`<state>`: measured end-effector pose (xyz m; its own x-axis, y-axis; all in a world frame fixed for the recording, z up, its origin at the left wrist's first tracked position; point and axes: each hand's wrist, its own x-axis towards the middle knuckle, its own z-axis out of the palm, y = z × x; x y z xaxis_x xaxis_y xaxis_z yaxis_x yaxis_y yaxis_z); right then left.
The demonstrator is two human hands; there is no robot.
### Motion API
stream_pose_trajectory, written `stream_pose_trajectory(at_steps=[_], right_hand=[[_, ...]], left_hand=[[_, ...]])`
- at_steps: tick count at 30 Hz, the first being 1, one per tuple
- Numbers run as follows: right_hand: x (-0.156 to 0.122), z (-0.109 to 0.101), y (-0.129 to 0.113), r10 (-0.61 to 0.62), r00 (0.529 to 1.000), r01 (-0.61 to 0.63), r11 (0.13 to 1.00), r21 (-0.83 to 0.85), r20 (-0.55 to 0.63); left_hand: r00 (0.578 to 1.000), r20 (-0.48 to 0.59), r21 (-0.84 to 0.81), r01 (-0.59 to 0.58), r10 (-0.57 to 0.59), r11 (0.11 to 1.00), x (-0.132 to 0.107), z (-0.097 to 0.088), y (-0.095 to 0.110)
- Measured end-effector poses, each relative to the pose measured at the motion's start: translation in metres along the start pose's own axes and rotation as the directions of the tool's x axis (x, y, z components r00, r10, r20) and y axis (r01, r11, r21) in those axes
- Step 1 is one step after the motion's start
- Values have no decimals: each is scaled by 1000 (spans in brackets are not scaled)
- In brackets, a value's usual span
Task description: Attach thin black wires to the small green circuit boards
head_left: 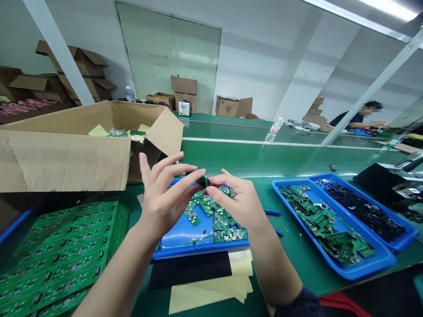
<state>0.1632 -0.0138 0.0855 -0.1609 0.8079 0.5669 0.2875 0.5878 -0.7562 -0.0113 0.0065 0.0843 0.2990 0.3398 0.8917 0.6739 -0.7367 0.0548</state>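
Above the blue tray (181,254), my left hand (161,193) pinches a small green circuit board (202,181) between thumb and fingers, the other fingers raised. My right hand (239,202) meets it at the board's near end, thumb and forefinger closed around a small dark piece there. Fingers hide most of that piece, so I cannot tell its kind. Loose circuit boards (222,220) lie in the tray under my hands, mostly in its right half. Blue-handled pliers or cutters (273,213) show partly behind my right wrist.
Stacked green board panels (66,246) stand at left, below a large open carton (66,154). At right, one blue tray (355,273) holds boards and another (410,240) small black parts. Yellow paper sheets (208,293) lie in front. A bottle (274,130) and a co-worker (353,119) are farther back.
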Motion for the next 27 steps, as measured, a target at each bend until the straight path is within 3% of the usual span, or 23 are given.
stream_pose_trajectory(at_steps=[5,10,15,21,27], right_hand=[[0,8,0,191,982,-183,925,332,8],[1,8,-3,216,974,-214,773,597,70],[4,9,0,264,950,-307,674,672,169],[8,10,7,290,921,-383,564,732,259],[6,8,9,274,929,-367,571,734,250]], left_hand=[[998,-63,47,17,-14,999,-1,1,-4],[991,-130,75,22,-12,997,0,4,-4],[992,-127,24,-16,19,1000,-1,5,-2],[997,-73,-19,36,-37,999,-1,3,-2],[999,-42,-65,2,-5,998,1,0,-4]])
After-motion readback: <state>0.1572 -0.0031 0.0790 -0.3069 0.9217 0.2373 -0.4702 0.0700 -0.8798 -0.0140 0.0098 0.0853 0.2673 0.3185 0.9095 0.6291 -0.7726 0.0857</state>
